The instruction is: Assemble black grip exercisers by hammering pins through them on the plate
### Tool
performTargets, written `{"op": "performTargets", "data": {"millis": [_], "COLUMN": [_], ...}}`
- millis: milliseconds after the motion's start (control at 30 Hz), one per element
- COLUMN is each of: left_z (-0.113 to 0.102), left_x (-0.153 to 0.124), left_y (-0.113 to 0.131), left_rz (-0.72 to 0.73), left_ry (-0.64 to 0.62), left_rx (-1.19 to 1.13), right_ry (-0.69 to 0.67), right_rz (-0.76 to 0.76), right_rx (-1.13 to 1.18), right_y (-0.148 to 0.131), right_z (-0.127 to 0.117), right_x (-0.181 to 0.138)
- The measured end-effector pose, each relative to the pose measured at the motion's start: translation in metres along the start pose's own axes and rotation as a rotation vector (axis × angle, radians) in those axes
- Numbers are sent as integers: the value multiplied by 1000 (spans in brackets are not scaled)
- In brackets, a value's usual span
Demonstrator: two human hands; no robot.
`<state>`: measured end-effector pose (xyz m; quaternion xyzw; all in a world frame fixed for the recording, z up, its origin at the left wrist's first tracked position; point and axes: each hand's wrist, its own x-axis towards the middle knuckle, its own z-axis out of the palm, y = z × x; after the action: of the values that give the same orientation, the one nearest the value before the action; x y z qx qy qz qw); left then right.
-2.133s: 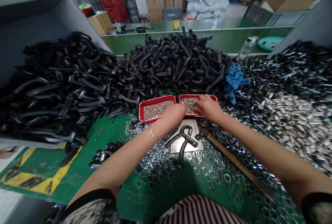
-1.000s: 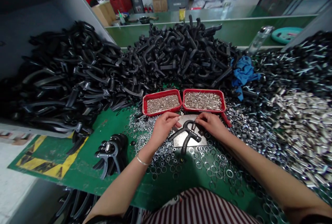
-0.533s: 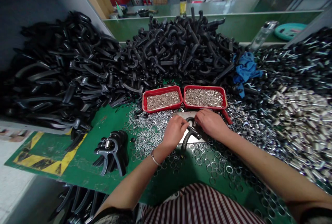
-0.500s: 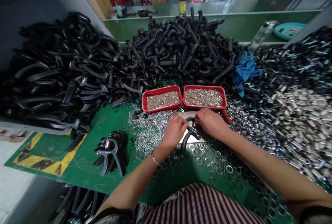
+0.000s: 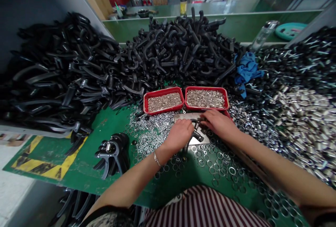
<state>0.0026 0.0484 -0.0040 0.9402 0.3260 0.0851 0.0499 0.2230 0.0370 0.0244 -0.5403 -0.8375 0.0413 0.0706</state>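
A black curved handle part point(image 5: 197, 136) with a bright metal pin or sleeve lies over a pale metal plate point(image 5: 181, 116). My left hand point(image 5: 180, 134) is closed around its left side, covering much of it. On the other side, the bent fingers of my right hand point(image 5: 219, 123) come together at the curved end of the part; whatever is between their tips is too small to make out. Small washers point(image 5: 149, 139) are spread left of my left hand. Larger thin rings point(image 5: 207, 157) lie in front of the plate.
Two red trays point(image 5: 164, 109), one with tiny fittings and one with pins, stand behind the plate. Black parts point(image 5: 170, 48) are heaped at the back and left. Metal sleeves point(image 5: 307, 122) pile up on the right, near a blue cloth point(image 5: 246, 67). Assembled black clamps point(image 5: 114, 153) stand left.
My left hand has shifted slightly right and closed further over the black handle part. My right hand has drawn back a little to the right, its fingers changing their hold.
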Motion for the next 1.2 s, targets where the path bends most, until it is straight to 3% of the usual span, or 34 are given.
{"op": "performTargets", "data": {"millis": [100,200,300,400,533,633,800,933,1033,1100,1200], "left_z": [0,3,4,4,6,6,9,17,19,14,3], "left_x": [-15,-24,-22,-19,-21,-23,-25,-25,-24,-22,-20], "left_y": [8,15,17,16,17,19,19,18,19,19,17], "left_rz": [6,-43,-77,-114,-162,-175,-271,-355,-382,-390,-381], "left_ry": [41,63,13,12,59,83,134,192,181,148,130], "left_rx": [9,7,-23,-81,-128,-159,-215,-292,-303,-304,-365], "right_ry": [27,-82,-106,-28,-27,40,-80,65,-60,-139,-67], "right_rz": [148,194,242,329,367,342,203,181,165,179,357], "right_rx": [-98,-194,-116,142,464,382,357,371,356,474,806], "right_y": [7,9,10,8,-1,-7,-12,-27,-32,-28,-11], "right_z": [-8,1,12,6,-14,-20,-26,-29,-21,-16,-18], "right_x": [-38,-75,-90,-89,-78,-67,-56,-54,-51,-50,-58]}}
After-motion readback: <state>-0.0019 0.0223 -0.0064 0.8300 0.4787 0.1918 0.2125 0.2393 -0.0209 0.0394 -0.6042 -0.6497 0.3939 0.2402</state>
